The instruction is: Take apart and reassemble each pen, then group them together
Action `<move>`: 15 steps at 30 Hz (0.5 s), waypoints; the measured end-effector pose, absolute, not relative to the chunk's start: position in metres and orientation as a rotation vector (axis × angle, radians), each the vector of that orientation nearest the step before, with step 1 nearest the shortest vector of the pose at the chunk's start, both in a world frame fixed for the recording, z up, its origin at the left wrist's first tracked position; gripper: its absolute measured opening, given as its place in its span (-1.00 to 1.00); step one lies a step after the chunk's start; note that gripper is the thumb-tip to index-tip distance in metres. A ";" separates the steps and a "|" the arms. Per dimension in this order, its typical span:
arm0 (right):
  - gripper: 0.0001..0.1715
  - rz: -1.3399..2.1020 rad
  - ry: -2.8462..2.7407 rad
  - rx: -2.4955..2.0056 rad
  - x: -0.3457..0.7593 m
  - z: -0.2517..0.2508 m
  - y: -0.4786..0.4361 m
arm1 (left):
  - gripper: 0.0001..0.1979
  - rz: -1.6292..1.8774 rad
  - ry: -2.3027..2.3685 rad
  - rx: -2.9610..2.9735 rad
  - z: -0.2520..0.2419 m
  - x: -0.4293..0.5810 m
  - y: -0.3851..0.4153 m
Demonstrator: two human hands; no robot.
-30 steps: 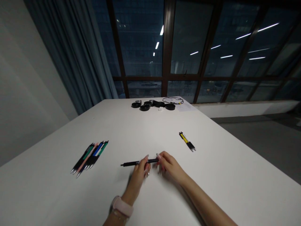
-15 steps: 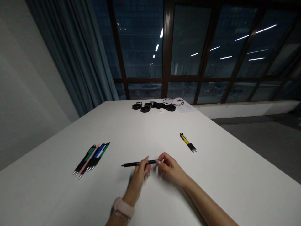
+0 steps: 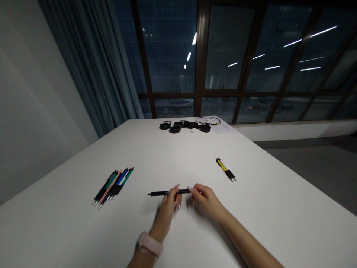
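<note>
- Pen [image 3: 157,193]: mid-desk, black, nearly level, spanning the two hands; shadow below suggests it is just off the desk [image 3: 83,238].
- Left: pen row [image 3: 111,185], several lying side by side, touching or nearly so; pink, blue and green among them. Silver tips face the wearer. Shared slant probably keeps the row compact and each one easy to pick.
- Left hand [image 3: 170,203]: clamped on the pen around mid-barrel. Hold there presumably steadies it and leaves both ends exposed.
- Beyond the hands, far end of desk: black discs [image 3: 174,129] with a small white piece [image 3: 193,131]; likely parked there away from the handling zone.
- Right hand [image 3: 206,199]: thumb and finger pinched on the pen's right end, near the left hand but apart from it. Judged a finer grip, suited to that end. Lower fingers blurred.
- Cable [image 3: 209,124]: coiled near the discs; looping probably stops it straying.
- Right: yellow pen [image 3: 222,165] beside a second pen [image 3: 232,175], well apart from the row, tips also wearer-side. Separation looks deliberate; reason not visible.
</note>
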State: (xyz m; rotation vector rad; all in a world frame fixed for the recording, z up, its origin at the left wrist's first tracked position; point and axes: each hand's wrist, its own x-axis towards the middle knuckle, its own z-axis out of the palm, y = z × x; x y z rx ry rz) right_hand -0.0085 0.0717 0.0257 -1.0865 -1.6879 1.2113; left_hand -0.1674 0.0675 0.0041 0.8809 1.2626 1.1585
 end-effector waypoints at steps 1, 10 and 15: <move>-0.41 1.198 -1.716 -1.078 -0.008 0.025 0.072 | -0.49 1.171 1.265 0.874 0.004 -0.168 0.068; -0.52 1.017 -1.888 -1.030 -0.003 0.034 0.069 | -0.47 1.105 1.155 0.906 0.002 -0.168 0.069; -0.43 1.277 -1.752 -0.977 -0.004 0.026 0.075 | -0.43 1.062 1.202 1.098 0.009 -0.170 0.063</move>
